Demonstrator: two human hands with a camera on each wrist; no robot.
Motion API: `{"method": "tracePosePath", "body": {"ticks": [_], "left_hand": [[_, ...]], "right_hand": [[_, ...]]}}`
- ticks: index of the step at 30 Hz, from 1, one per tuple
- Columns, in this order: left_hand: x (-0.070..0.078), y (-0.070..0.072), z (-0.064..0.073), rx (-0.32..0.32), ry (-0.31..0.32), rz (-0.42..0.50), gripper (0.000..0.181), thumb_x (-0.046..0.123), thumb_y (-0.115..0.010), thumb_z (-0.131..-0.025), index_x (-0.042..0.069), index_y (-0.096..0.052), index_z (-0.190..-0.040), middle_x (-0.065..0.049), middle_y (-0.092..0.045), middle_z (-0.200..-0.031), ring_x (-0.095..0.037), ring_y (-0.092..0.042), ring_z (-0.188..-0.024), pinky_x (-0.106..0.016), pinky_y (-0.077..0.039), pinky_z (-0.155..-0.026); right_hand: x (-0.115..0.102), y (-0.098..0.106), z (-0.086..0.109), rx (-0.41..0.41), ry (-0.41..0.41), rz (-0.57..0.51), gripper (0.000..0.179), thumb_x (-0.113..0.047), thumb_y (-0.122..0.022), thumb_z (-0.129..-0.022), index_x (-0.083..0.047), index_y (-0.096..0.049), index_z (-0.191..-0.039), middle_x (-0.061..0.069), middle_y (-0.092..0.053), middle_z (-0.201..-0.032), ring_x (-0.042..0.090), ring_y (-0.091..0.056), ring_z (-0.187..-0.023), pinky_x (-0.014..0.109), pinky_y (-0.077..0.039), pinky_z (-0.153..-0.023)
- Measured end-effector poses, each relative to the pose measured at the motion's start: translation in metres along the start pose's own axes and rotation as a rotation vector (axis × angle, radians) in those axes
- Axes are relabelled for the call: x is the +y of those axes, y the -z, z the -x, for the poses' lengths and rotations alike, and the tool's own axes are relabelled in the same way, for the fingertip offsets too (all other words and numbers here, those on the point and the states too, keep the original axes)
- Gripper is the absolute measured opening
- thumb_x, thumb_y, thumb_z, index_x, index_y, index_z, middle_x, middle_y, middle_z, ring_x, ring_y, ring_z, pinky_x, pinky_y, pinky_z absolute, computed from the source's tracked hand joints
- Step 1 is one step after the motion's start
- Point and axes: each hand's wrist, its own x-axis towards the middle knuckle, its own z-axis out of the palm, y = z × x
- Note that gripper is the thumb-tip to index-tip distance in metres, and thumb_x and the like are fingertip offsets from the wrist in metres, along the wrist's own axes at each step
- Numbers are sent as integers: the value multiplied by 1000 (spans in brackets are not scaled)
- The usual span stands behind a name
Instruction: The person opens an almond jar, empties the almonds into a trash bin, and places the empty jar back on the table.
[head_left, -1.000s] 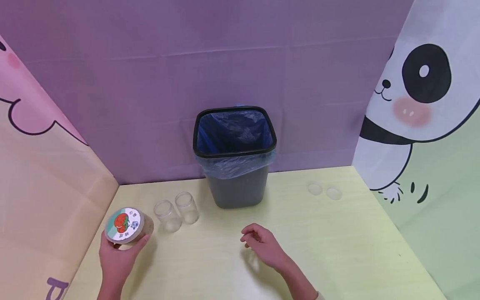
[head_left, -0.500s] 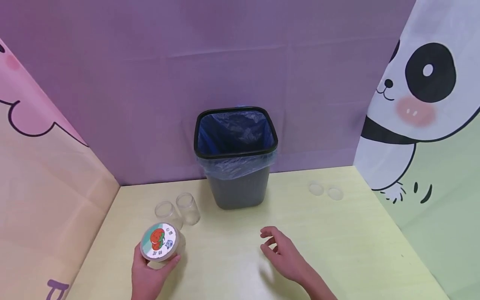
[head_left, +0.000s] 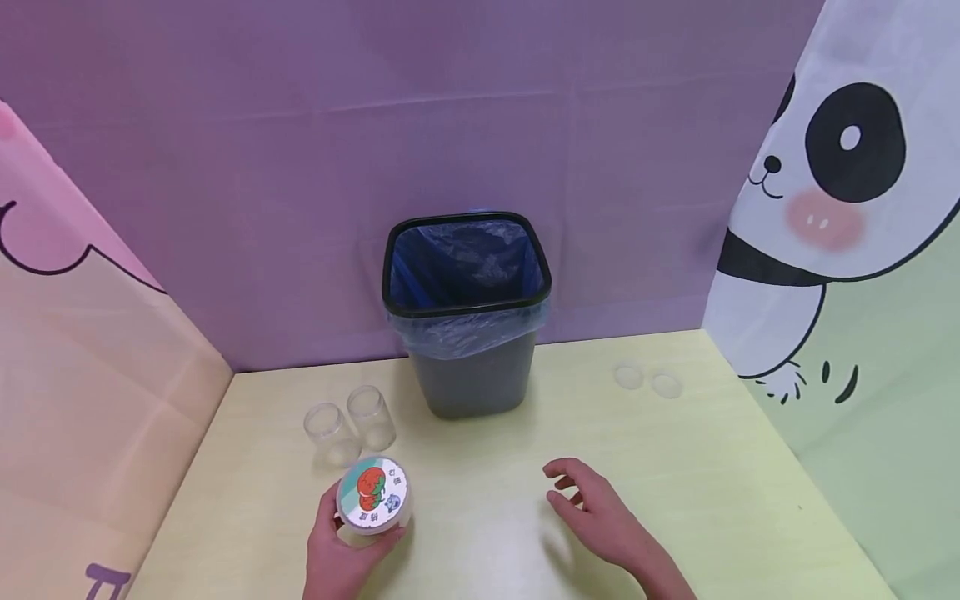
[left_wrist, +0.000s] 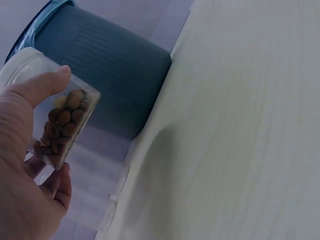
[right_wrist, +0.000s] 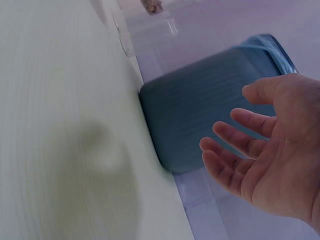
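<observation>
We are gripping the jar [head_left: 373, 496] in our left hand [head_left: 339, 560], the thumb pressing along its right side and the fingers curling round its left. We are holding it above the surface [head_left: 480, 542], in front of the bin and somewhat to its left, with the round lid facing up and showing a red fruit. Through the jar's clear wall, in the left wrist view, we are seeing brown nuts [left_wrist: 62, 122].

Our right hand [head_left: 600, 521] is hovering over the surface, well apart from the left, its fingers loosely bent and its thumb standing away from them.

Behind the jar, two clear cups [head_left: 372, 421] are standing side by side, left of the bin [head_left: 476, 379]. The grey bin is standing near the purple wall [head_left: 300, 208], a blue bag [head_left: 457, 333] lining it and folding over under the black rim. Farther right, two clear discs [head_left: 667, 385] are lying flat, just beside each other.
</observation>
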Motion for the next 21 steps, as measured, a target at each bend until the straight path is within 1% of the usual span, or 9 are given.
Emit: {"method": "tracePosePath", "body": {"ticks": [3, 4, 8, 10, 11, 12, 16, 18, 21], "left_hand": [[2, -8, -3, -47, -11, -28, 90, 24, -88, -45, 26, -43, -123, 11, -49, -113, -7, -42, -96, -23, -35, -76], [3, -10, -4, -67, -18, -40, 90, 27, -88, -45, 28, -42, -123, 12, -49, -114, -7, -42, -96, -24, -35, -76], [30, -17, -4, -125, -44, -78, 87, 26, -87, -48, 24, -42, -123, 13, -48, -114, -5, -42, -97, -27, -35, -76], [46, -20, -4, -140, -47, -87, 86, 24, -86, -50, 22, -42, -124, 14, -47, -115, -4, -42, -98, -26, -36, -78], [53, -22, -4, -143, -53, -88, 85, 20, -86, -51, 19, -42, -124, 13, -47, -115, -4, -43, -98, -26, -37, -78], [55, -24, -6, -147, -64, -86, 85, 20, -86, -52, 19, -42, -124, 12, -47, -115, -6, -44, -97, -27, -37, -79], [57, -36, -12, -152, -124, -51, 84, 16, -86, -52, 18, -43, -125, 9, -48, -113, -10, -46, -90, -30, -41, -77], [53, -41, -17, -157, -163, -48, 85, 18, -86, -52, 20, -43, -125, 9, -48, -113, -10, -46, -89, -30, -41, -76], [45, -47, -24, -160, -215, -79, 87, 26, -86, -51, 26, -42, -126, 11, -47, -115, -9, -45, -95, -28, -40, -77]], "right_hand": [[2, 5, -1, 45, 20, 11, 21, -30, -52, -89, -30, -48, -110, -15, -51, -106, 8, -52, -91, 26, -44, -73], [-3, 7, -1, 59, 22, 13, 21, -26, -53, -89, -28, -49, -109, -14, -52, -105, 10, -52, -92, 26, -44, -73], [-9, 12, -3, 87, 38, 20, 21, -18, -55, -88, -25, -51, -108, -11, -53, -103, 11, -52, -91, 26, -44, -72], [-9, 12, -6, 82, 49, 21, 21, -18, -55, -88, -24, -51, -108, -10, -53, -103, 11, -52, -92, 27, -44, -73], [-4, 11, -8, 76, 59, 22, 21, -21, -54, -88, -25, -51, -108, -11, -53, -103, 10, -52, -92, 26, -44, -73], [-1, 10, -10, 68, 65, 20, 20, -24, -54, -88, -27, -51, -108, -12, -53, -104, 8, -52, -91, 26, -44, -73], [-2, 8, -14, 46, 84, 1, 19, -28, -52, -89, -28, -51, -107, -14, -53, -103, 8, -52, -91, 27, -44, -73], [-4, 7, -15, 36, 94, -5, 18, -28, -52, -89, -28, -52, -107, -14, -54, -102, 8, -53, -90, 27, -44, -73], [-7, 5, -19, 22, 107, -8, 16, -26, -51, -90, -27, -52, -106, -14, -54, -102, 7, -53, -90, 27, -44, -73]]}}
